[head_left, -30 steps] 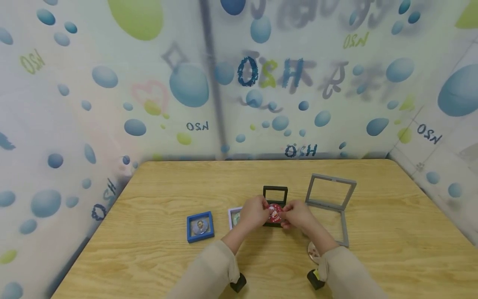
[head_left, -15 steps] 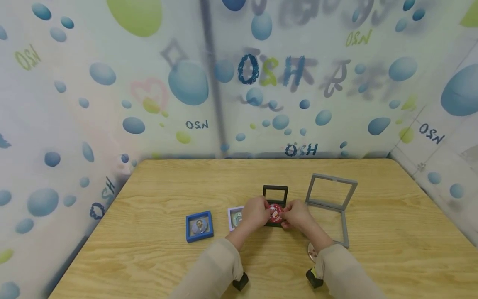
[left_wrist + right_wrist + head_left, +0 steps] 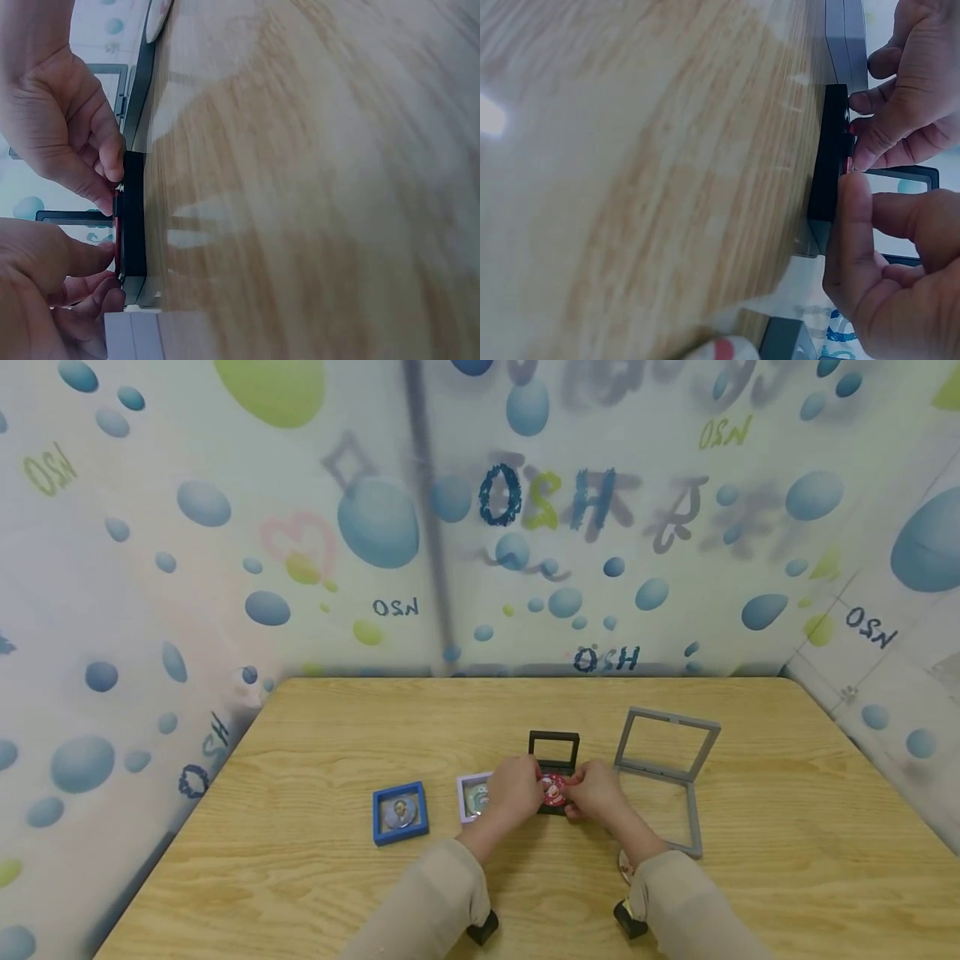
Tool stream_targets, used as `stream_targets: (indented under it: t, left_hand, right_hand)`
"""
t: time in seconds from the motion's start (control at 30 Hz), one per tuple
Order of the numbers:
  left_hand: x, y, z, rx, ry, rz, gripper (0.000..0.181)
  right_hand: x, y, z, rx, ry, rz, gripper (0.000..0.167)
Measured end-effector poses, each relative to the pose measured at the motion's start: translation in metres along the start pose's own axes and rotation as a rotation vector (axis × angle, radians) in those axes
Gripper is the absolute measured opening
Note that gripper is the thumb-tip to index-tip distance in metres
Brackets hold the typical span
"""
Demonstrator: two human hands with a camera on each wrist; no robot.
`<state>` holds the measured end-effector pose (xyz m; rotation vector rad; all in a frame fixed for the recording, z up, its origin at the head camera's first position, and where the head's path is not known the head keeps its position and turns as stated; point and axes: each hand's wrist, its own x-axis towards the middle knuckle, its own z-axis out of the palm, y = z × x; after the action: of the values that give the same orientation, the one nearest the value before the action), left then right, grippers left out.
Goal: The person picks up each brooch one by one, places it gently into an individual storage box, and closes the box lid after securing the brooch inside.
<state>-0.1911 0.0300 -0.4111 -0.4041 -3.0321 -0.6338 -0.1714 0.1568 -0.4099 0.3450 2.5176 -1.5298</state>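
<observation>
Red badge (image 3: 553, 790) pinched from both sides

Left hand (image 3: 515, 789) and right hand (image 3: 596, 792) are slanting inward, bent fingers and thumbs gripping the badge's edges. It is lying over the near half of the black frame (image 3: 555, 735), whose far half is standing up.

We see both our arms extend from the near side toward the far side, slanting inward. Our left sleeve (image 3: 423, 906) and right sleeve (image 3: 697, 906) are beige and loose, ending partway along the forearms and leaving the wrists bare. Our left hand (image 3: 515, 795) sits on the left and our right hand (image 3: 597, 795) on the right, facing each other at about the same depth. Both are bent into pinches, with some fingers curled toward the palms. Close up, our fingertips lie very near each other; we cannot tell whether they touch.
</observation>
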Motion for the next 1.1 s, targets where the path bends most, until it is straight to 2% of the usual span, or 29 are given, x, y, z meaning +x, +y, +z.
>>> stream_targets:
  t: [0.27, 0.53, 0.63, 0.73, 0.9, 1.0, 1.1]
  left_hand:
    - [-0.001, 0.002, 0.0, 0.077, 0.01, 0.011, 0.019]
    - [0.0, 0.004, 0.0, 0.093, 0.001, -0.001, 0.02]
    - [0.001, 0.002, 0.0, 0.069, -0.007, -0.005, 0.019]
    - [0.002, 0.0, -0.002, 0.005, -0.024, -0.018, 0.016]
    - [0.007, -0.006, -0.009, -0.088, -0.012, -0.041, 0.01]
    - [0.011, -0.009, -0.015, -0.131, -0.01, -0.042, 0.026]
    - [0.014, -0.01, -0.02, -0.18, -0.065, -0.038, 0.052]
  right_hand:
    - [0.001, 0.001, 0.001, -0.021, 0.014, -0.011, 0.01]
    - [0.002, 0.002, 0.001, -0.029, 0.025, -0.025, 0.009]
    - [0.002, 0.003, 0.002, -0.035, 0.023, -0.025, 0.01]
    - [0.0, 0.002, 0.002, -0.039, 0.02, -0.03, 0.01]
    - [-0.004, 0.0, -0.001, -0.129, 0.031, -0.055, 0.018]
    - [-0.007, -0.001, -0.003, -0.196, 0.031, -0.074, 0.02]
    - [-0.01, -0.001, -0.004, -0.189, 0.01, -0.085, 0.05]
